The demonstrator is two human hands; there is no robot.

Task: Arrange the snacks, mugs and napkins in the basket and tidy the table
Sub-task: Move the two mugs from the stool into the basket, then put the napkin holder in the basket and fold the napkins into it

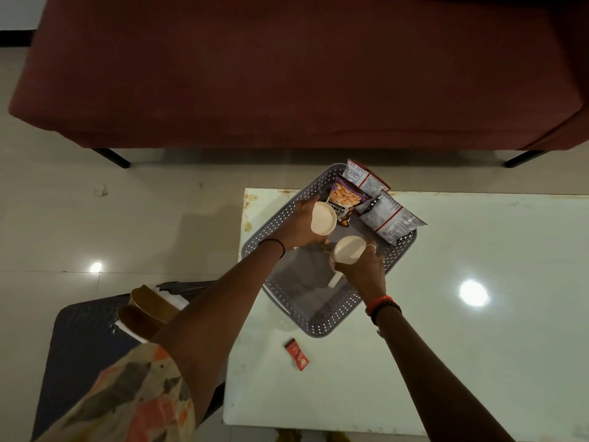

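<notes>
Head view: two cream mugs (323, 221), upright.

- A dark red sofa (287, 71) on black legs spans the far side.
- Pale floor tiles (79, 218) show a light's glare.
- A dark stool (83, 346) at lower left carries brown sandals (149, 307).

White glossy table (478, 314) — grey perforated basket (255, 240) at far left corner, small red packet (297, 354) near front.
</notes>
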